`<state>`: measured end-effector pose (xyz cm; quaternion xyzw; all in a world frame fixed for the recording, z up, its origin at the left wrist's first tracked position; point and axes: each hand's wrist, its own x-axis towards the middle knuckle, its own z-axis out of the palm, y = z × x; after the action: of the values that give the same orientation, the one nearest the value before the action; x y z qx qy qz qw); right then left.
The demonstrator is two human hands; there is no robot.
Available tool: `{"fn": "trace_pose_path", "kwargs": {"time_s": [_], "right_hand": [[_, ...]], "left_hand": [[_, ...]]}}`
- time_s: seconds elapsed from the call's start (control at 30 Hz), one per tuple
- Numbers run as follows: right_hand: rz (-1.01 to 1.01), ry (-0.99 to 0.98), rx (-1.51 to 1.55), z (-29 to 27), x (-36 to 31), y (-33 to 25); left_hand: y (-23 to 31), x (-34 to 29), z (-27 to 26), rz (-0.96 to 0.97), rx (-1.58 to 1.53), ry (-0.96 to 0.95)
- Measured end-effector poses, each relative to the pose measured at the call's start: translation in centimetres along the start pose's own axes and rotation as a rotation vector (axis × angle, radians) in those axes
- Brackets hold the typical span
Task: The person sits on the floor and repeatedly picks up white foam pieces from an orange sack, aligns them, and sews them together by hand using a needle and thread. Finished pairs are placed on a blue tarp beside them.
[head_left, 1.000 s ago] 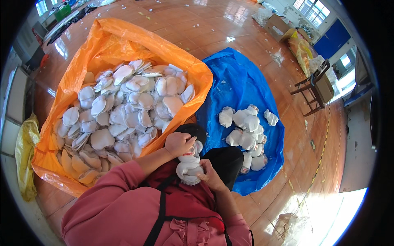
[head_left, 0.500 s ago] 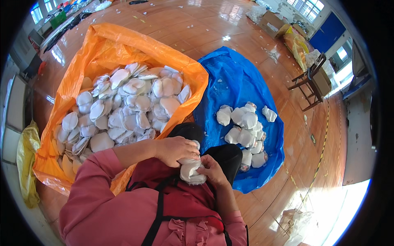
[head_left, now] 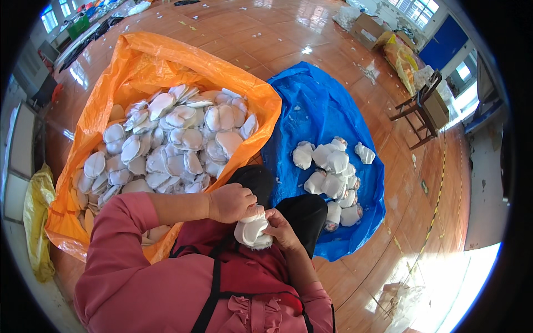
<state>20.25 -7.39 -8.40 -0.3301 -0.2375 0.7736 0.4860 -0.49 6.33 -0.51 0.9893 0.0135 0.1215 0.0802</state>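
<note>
Over my lap I hold a bundle of white padded fabric pieces [head_left: 252,232]. My left hand [head_left: 231,202] is closed at the bundle's top end, its fingers curled. My right hand [head_left: 282,228] pinches the right side of the same bundle. To the left, a large orange sack [head_left: 166,61] lies opened out, full of loose white oval pads [head_left: 186,139]. On the blue sheet-like sack [head_left: 311,105] to the right sits a heap of similar white bundles [head_left: 335,186]. One bundle [head_left: 364,154] lies a little apart from that heap.
A wooden chair [head_left: 425,111] stands on the tiled floor at the right. Cardboard boxes [head_left: 367,32] and a yellow sack [head_left: 401,64] are by the far right wall. Another yellow sack [head_left: 39,222] rests at the left edge.
My left hand has shifted left and slightly up, from lying over the bundle to a curled grip at its top. The bundle has moved slightly left; my right hand stays at its side.
</note>
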Motion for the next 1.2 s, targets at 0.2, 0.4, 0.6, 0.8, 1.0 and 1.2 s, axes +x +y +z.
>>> {"fn": "trace_pose_path", "kwargs": {"time_s": [0.2, 0.4, 0.6, 0.8, 1.0, 1.2], "right_hand": [[-0.27, 0.015, -0.575, -0.3, 1.0, -0.9], [-0.417, 0.008, -1.022, 1.5, 1.6, -3.5], [-0.158, 0.032, -0.772, 1.3, 1.8, -3.0], [-0.013, 0.129, -0.553, 1.8, 2.3, -2.1], [-0.216, 0.212, -0.852, -0.1, 3.4, 0.0], [-0.672, 0.234, -1.319, 1.4, 2.5, -0.6]], "left_hand": [[-0.6, 0.3, 0.3, -0.135, 0.08, 0.008], [-0.8, 0.7, 0.1, -0.229, 0.105, -0.071], [-0.5, 1.8, -0.2, -0.368, 0.067, -0.304], [-0.7, 2.9, -0.1, -0.407, 0.024, -0.358], [-1.5, 5.7, -0.8, -0.405, 0.012, -0.73], [-4.0, 7.4, 0.1, -0.319, -0.135, -1.118]]}}
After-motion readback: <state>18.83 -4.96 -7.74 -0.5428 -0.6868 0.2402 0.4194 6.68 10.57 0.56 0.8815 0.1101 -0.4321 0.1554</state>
